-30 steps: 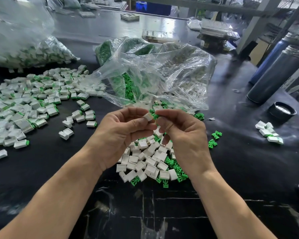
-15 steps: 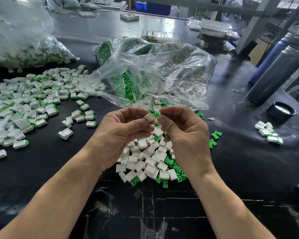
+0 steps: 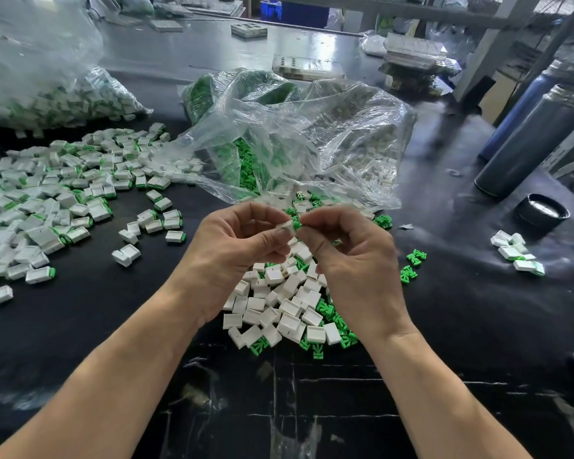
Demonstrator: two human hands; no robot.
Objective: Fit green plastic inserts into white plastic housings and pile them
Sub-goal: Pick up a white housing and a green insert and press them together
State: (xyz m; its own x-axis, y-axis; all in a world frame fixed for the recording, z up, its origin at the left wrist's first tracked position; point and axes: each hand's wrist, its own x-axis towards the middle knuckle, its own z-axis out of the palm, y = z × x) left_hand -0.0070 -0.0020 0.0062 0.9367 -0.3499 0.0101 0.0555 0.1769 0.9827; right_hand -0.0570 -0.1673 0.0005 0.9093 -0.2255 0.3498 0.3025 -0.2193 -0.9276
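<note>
Just above the heap of loose white housings [image 3: 279, 303] on the worktop [image 3: 80, 326], a white housing [image 3: 286, 227] is pinched by the left hand [image 3: 236, 253] and a green insert [image 3: 296, 223] by the right hand [image 3: 355, 263], so the insert should be lined up straight and pushed in gently.

green insert [image 3: 296, 223] mostly hidden between fingertips, forearms cut by bottom edge, bagged parts [image 3: 57, 104] blurred behind plastic

Bag [image 3: 299, 134] seemingly behind loose housings [image 3: 279, 303]
</note>
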